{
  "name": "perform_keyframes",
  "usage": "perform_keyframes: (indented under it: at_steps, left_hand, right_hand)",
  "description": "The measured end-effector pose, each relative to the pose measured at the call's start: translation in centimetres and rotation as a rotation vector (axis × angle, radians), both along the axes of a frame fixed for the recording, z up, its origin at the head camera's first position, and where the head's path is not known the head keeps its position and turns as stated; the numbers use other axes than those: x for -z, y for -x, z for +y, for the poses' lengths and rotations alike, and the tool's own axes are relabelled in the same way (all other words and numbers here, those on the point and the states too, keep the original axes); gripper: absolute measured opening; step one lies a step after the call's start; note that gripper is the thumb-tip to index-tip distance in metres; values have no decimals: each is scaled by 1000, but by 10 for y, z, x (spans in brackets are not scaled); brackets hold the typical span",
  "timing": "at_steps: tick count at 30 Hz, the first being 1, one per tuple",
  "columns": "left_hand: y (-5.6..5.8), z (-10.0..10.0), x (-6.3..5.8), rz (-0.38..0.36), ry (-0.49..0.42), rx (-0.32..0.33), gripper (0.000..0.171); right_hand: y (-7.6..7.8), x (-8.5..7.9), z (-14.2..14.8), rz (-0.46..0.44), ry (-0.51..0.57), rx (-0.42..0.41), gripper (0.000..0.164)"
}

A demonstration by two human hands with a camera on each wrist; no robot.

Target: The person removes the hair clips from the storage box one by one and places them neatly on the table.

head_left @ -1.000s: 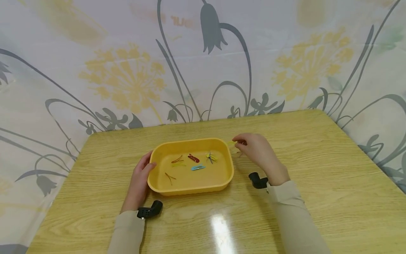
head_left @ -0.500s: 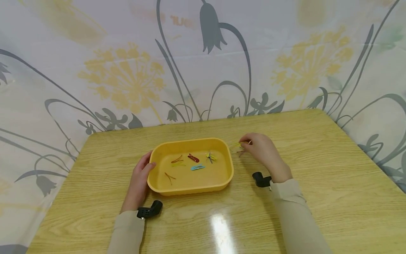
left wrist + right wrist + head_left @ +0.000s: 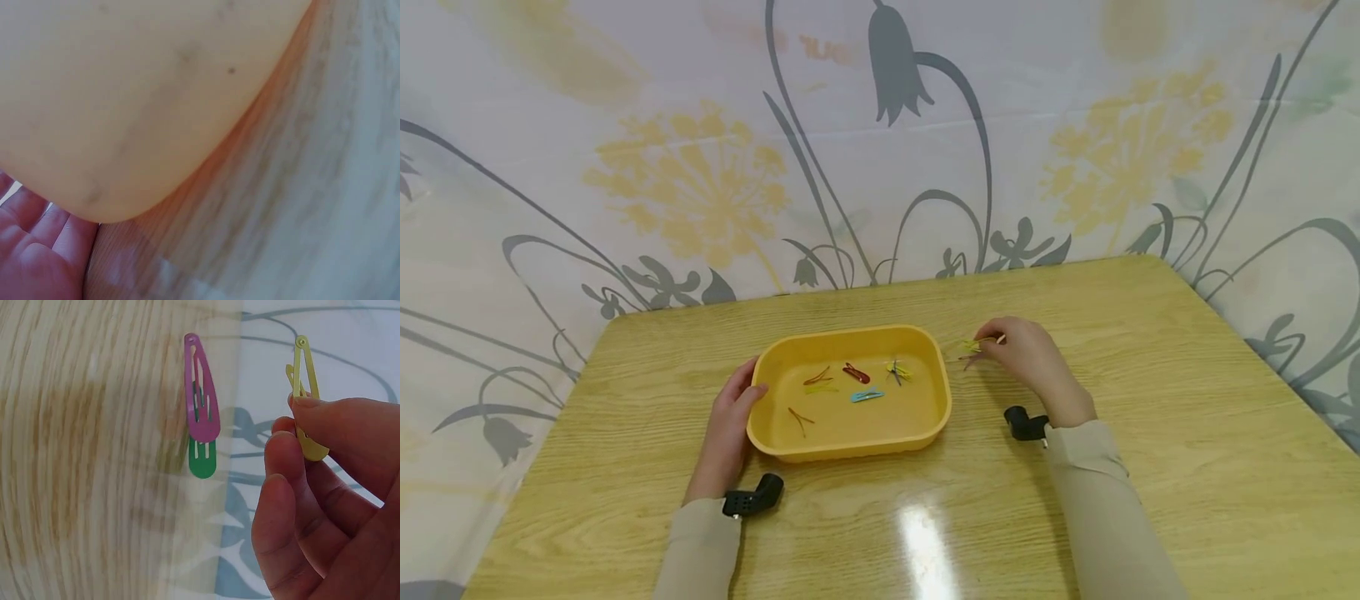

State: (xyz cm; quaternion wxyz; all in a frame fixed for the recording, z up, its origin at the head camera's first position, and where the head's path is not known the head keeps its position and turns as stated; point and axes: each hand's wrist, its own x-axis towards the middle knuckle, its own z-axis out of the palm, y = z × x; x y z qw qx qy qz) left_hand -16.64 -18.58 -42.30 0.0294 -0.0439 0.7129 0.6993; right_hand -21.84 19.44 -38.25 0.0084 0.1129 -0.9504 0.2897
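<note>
My left hand point(image 3: 730, 417) grips the left end of a yellow plastic tub point(image 3: 850, 455), thumb over the rim and fingers along the outside. Inside lie several hair clips, among them a red one point(image 3: 856, 373), a light blue one point(image 3: 867, 395) and an orange one point(image 3: 801, 419). My right hand point(image 3: 1026, 358), just beyond the tub's right end, pinches a yellow snap hair clip point(image 3: 315, 450) between thumb and fingers. In the right wrist view a purple hair clip point(image 3: 205, 428) overlaps a green one point(image 3: 202, 467), both left of my fingertips.
The tub stands on a wood-grain table point(image 3: 1135, 433). Behind the table hangs a pale cloth point(image 3: 1030, 150) printed with grey and yellow flowers. Each wrist carries a small black camera point(image 3: 1026, 423).
My right hand has drawn a little to the right, away from the tub, with the purple clip now showing more beside it. My left hand and the tub have stayed put.
</note>
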Motion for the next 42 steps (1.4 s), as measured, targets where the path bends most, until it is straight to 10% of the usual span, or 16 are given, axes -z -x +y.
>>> perform_keyframes:
  at_steps: [42]
  left_hand:
    - [-4, 3, -6, 12, -37, 12, 44]
  right_hand:
    - [6, 15, 27, -242, -51, -3, 19]
